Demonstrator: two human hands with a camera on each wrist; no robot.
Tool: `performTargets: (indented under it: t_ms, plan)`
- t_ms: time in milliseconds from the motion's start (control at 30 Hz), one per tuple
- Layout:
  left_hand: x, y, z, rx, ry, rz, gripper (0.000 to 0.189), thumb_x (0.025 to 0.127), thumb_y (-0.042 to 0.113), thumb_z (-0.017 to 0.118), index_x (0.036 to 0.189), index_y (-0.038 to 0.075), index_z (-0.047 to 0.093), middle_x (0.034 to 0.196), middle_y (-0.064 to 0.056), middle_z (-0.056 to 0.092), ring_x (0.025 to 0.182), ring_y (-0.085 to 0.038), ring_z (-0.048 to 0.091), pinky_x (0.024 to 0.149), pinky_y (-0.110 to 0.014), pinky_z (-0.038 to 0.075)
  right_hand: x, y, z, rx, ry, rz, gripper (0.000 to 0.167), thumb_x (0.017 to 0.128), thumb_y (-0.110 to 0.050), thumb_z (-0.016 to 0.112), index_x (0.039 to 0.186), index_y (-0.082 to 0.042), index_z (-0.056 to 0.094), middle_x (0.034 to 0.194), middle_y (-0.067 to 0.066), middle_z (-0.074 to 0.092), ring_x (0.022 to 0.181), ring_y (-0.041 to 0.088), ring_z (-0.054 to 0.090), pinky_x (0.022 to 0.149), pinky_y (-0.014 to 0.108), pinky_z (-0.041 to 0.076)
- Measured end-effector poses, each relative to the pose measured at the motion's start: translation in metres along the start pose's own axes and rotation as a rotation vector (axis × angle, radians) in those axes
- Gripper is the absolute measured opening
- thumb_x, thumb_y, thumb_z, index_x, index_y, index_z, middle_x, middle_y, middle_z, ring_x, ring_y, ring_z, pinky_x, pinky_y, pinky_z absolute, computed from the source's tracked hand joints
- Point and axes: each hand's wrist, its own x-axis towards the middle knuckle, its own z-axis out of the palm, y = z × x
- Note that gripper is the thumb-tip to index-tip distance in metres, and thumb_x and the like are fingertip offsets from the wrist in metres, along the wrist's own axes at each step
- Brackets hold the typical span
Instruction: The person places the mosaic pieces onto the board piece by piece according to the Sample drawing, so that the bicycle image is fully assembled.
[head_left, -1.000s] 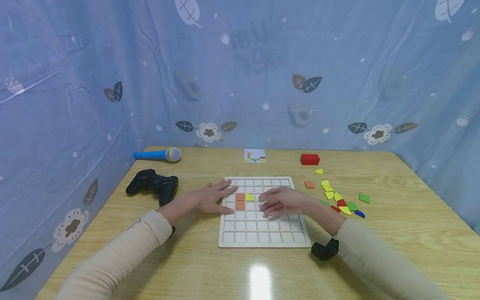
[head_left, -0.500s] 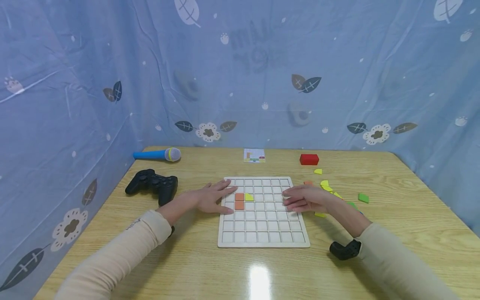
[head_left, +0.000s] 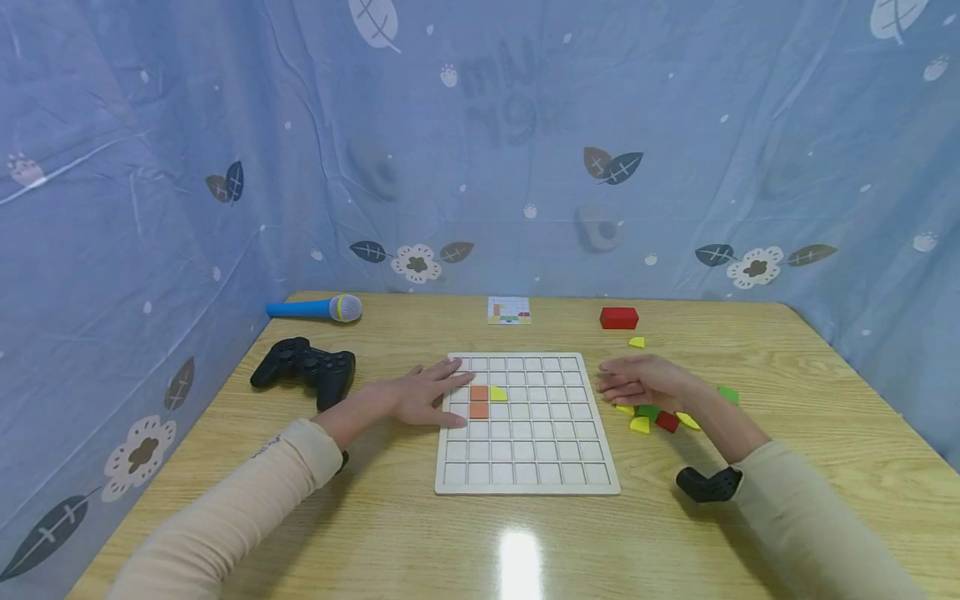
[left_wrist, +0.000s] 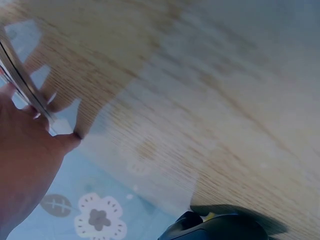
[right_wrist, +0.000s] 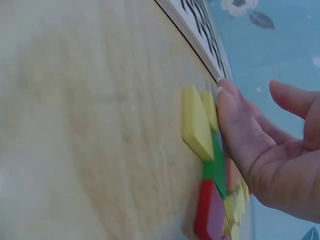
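In the head view a white grid board lies mid-table. Two orange square tiles and a yellow quarter-round tile sit in its cells. My left hand rests with spread fingers across the board's left edge. Beyond the right edge, my right hand is over the loose tiles, fingers extended and thumb apart. The right wrist view has its fingertips right beside a yellow tile, with a green tile and a red tile close by. Nothing shows in its grasp; it hides part of the pile.
A black game controller and a blue toy microphone lie at the left. At the back are a small printed pattern card and a red block. A yellow tile and a green tile lie apart from the pile.
My right hand has moved right, from above the board to over the loose tiles, and now covers the orange tile there. The left hand has stayed on the board's edge.
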Motion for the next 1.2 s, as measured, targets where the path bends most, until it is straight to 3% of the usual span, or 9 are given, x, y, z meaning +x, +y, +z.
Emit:
performTargets:
  t_ms: [300, 600, 800, 1200]
  plan:
    - [-0.001, 0.001, -0.001, -0.002, -0.003, 0.005, 0.083, 0.092, 0.059, 0.05, 0.155, 0.021, 0.012, 0.159, -0.009, -0.001, 0.144, -0.027, -0.005, 0.11, -0.057, 0.003, -0.002, -0.002, -0.026, -0.156, 0.033, -0.043, 0.06, 0.104, -0.024, 0.042, 0.145, 0.014, 0.02, 0.117, 0.011, 0.062, 0.1, 0.019, 0.063, 0.09, 0.033, 0.049]
    - [-0.001, 0.0, -0.001, -0.002, -0.002, 0.005, 0.083, 0.091, 0.06, 0.05, 0.155, 0.022, 0.012, 0.159, -0.009, -0.001, 0.144, -0.027, -0.005, 0.11, -0.057, 0.004, 0.0, -0.005, -0.036, -0.228, 0.128, -0.06, 0.06, 0.104, -0.023, 0.044, 0.143, 0.017, 0.021, 0.121, 0.022, 0.059, 0.099, 0.02, 0.063, 0.09, 0.034, 0.049]
    - [-0.001, 0.0, -0.001, 0.001, -0.007, -0.001, 0.083, 0.091, 0.061, 0.05, 0.155, 0.023, 0.011, 0.159, -0.007, -0.001, 0.144, -0.026, -0.005, 0.111, -0.055, 0.003, 0.004, -0.007, -0.033, -0.275, 0.17, -0.082, 0.058, 0.102, -0.02, 0.047, 0.141, 0.017, 0.025, 0.116, 0.02, 0.059, 0.094, 0.018, 0.063, 0.086, 0.031, 0.051]
    - [-0.001, 0.001, -0.001, 0.0, -0.008, -0.007, 0.083, 0.091, 0.061, 0.049, 0.155, 0.024, 0.011, 0.159, -0.007, -0.002, 0.144, -0.025, -0.006, 0.111, -0.055, 0.003, 0.015, -0.007, -0.015, -0.519, 0.32, -0.112, 0.051, 0.093, -0.013, 0.064, 0.133, 0.012, 0.046, 0.114, 0.026, 0.056, 0.093, 0.027, 0.058, 0.074, 0.029, 0.051]
